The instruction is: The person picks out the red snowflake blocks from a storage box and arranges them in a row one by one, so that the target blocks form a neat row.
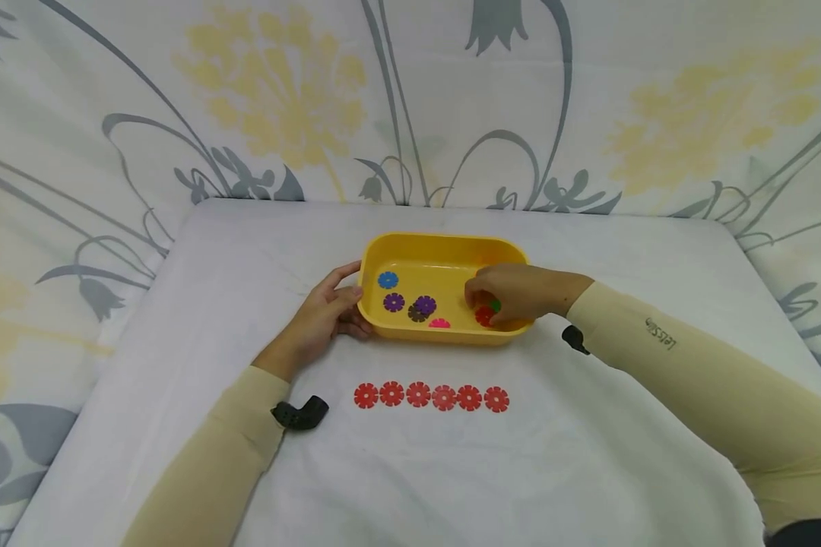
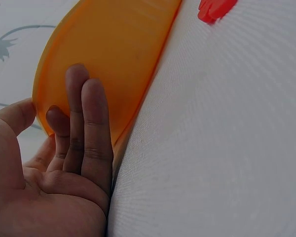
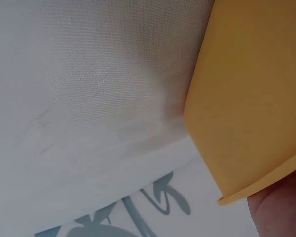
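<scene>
A yellow plastic tray (image 1: 424, 334) stands on the white cloth in the head view. My left hand (image 1: 321, 313) grips its left end, with thumb and index finger at the rim (image 2: 36, 94) and other fingers along the outside wall. My right hand (image 1: 513, 292) reaches over the right end into the tray, its fingers bent downward. A red notched flower-shaped disc (image 1: 483, 316) and part of a green disc (image 1: 496, 305) show between its thumb and fingers; whether it pinches either is unclear. In the right wrist view the tray wall (image 3: 251, 98) hides most of that hand.
Inside the tray lie a blue disc (image 1: 388, 280), purple discs (image 1: 394, 302), a brown disc (image 1: 417, 314) and a pink disc (image 1: 440, 324). Several red discs (image 1: 418, 394) form a row on the cloth before it. A floral curtain (image 1: 438, 106) hangs behind.
</scene>
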A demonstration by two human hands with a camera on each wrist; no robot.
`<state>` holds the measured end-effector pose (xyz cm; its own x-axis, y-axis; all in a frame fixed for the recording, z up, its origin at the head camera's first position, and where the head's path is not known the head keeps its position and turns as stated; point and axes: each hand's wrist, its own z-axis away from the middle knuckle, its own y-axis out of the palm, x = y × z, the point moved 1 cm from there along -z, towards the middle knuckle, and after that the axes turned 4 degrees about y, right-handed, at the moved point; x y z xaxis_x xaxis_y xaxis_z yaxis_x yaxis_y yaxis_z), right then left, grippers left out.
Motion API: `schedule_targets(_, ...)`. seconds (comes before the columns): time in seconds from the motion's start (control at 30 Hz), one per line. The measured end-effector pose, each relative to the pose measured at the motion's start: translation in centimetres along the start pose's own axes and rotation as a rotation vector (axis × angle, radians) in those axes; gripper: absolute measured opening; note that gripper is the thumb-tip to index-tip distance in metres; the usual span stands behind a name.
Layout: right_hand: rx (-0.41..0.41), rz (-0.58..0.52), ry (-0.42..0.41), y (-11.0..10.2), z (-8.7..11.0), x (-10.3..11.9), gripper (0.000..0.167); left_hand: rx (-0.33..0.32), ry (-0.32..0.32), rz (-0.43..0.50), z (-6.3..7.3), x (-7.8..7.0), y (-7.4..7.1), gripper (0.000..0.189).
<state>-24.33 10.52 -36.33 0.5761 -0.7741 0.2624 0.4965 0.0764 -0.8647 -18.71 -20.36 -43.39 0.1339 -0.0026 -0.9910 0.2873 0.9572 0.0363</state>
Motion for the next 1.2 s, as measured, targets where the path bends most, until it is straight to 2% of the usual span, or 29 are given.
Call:
schedule_targets(0.13,0.016,0.046,0.018,0.14,-0.11,0.03,0.039,0.004,-0.001,0.006,-0.03,0.02,0.02,0.050)
schedule_targets(0.3,0.002,0.079,0.033,0.32,-0.26,0.18,0.036,0.003,0.004,0.006,-0.03,0.05,-0.01,0.050)
schedule_targets(0.53,-0.008,0.065,0.049,0.56,-0.61,0.11,0.031,0.002,0.000,0.005,0.00,0.03,-0.02,0.051)
schedule_targets(0.8,-0.007,-0.018,0.042,0.54,-0.62,-0.05,0.030,0.005,0.003,0.005,-0.10,-0.08,-0.01,0.051)
schedule_targets(1.03,-0.038,-0.144,0.028,0.19,-0.43,-0.25,0.016,0.004,0.016,0.002,-0.13,-0.43,0.10,0.051)
schedule_targets(1.2,-0.066,-0.246,0.014,0.23,-0.39,-0.48,0.012,0.001,-0.014,-0.001,0.00,-0.28,0.05,0.052)
